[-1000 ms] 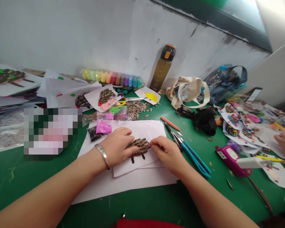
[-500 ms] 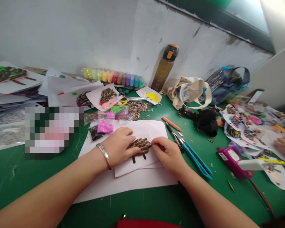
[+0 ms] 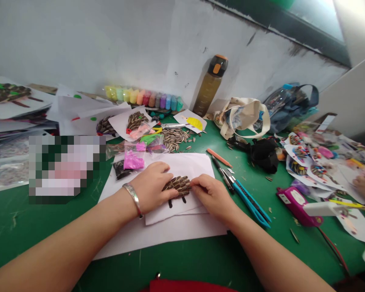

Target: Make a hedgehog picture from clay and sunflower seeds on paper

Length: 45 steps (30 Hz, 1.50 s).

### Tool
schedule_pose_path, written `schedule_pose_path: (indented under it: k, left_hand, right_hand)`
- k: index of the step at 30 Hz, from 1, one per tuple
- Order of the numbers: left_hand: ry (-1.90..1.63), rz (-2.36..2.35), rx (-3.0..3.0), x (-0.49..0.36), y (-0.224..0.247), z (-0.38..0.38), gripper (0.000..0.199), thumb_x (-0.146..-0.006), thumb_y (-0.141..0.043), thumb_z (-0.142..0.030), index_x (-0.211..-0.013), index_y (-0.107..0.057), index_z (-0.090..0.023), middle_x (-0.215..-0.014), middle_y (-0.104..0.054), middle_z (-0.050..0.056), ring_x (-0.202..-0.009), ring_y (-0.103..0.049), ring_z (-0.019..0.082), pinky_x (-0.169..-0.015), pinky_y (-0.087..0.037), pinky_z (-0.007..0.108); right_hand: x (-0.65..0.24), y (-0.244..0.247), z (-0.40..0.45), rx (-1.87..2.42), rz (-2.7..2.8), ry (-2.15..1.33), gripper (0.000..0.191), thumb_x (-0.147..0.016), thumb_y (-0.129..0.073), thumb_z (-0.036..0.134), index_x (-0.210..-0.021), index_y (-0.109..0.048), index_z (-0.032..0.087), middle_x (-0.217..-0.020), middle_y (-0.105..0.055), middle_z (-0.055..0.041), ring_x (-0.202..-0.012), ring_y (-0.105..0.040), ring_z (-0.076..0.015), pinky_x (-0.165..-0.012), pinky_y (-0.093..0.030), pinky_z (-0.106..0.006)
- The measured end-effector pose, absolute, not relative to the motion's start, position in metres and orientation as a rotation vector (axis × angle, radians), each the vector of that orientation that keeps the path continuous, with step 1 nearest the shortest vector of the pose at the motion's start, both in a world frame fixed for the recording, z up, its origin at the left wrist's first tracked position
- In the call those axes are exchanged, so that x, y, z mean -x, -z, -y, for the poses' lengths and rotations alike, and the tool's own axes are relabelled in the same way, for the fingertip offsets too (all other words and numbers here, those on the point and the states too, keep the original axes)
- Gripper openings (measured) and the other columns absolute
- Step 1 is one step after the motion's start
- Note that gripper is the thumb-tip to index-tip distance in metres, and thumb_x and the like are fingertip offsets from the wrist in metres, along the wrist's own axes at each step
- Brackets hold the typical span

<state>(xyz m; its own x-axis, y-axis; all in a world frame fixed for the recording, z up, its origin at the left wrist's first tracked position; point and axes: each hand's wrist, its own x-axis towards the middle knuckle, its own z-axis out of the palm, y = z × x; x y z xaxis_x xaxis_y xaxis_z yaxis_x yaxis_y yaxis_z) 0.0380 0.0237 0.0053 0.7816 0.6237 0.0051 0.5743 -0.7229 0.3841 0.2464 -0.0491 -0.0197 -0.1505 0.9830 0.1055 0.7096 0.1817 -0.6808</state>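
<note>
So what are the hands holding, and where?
The left hand rests on the left of the seed shape. The right hand pinches at its right end; anything held there is hidden.

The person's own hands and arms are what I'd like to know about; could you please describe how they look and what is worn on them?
Both the left hand and the right hand are ungloved. The left wrist wears a broad, silver-coloured bracelet; the right wrist is bare. No sleeves show on either forearm.

The left hand point(image 3: 153, 187) lies palm down, thumb spread, its forearm slanting inward; the right hand point(image 3: 214, 196) (wrist slightly bent) brings thumb and forefinger together.
</note>
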Motion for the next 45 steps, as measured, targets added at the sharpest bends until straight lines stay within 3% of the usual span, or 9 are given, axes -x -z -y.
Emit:
schedule_pose_path:
  k: [12,30,45]
  left_hand:
    - [-0.128,-0.929,-2.620,-0.038,-0.008,-0.023,0.034,-0.085,-0.055,-0.045,-0.084,-0.067,-0.014,-0.089,-0.055,0.009,-0.088,-0.051,0.025,-0.080,-0.042,0.037]
    - [-0.119,-0.936,-2.633,-0.041,-0.008,-0.023,0.033,-0.085,-0.057,-0.044,-0.083,-0.067,-0.012,-0.092,-0.055,0.010,-0.090,-0.051,0.025,-0.083,-0.042,0.036]
    - [-0.165,-0.900,-2.639,-0.036,-0.006,-0.026,0.039,-0.087,-0.053,-0.049,-0.082,-0.068,-0.014,-0.088,-0.056,0.009,-0.087,-0.052,0.024,-0.079,-0.042,0.036]
  right_hand:
    - [-0.249,0.015,0.055,1.702,1.887,-0.551,0.008,-0.085,-0.054,0.019,-0.087,-0.061,0.022,-0.077,-0.061,-0.0007,-0.072,-0.057,-0.0159,-0.066,-0.043,-0.027]
    - [-0.241,0.017,0.056,1.652,2.073,-0.447,0.015,-0.088,-0.050,0.015,-0.081,-0.064,0.017,-0.075,-0.061,-0.0029,-0.075,-0.056,-0.0164,-0.068,-0.040,-0.027]
    - [-0.259,0.004,0.038,1.748,1.851,-0.615,0.017,-0.084,-0.052,0.019,-0.082,-0.068,0.023,-0.078,-0.069,0.0015,-0.073,-0.062,-0.0154,-0.066,-0.045,-0.025]
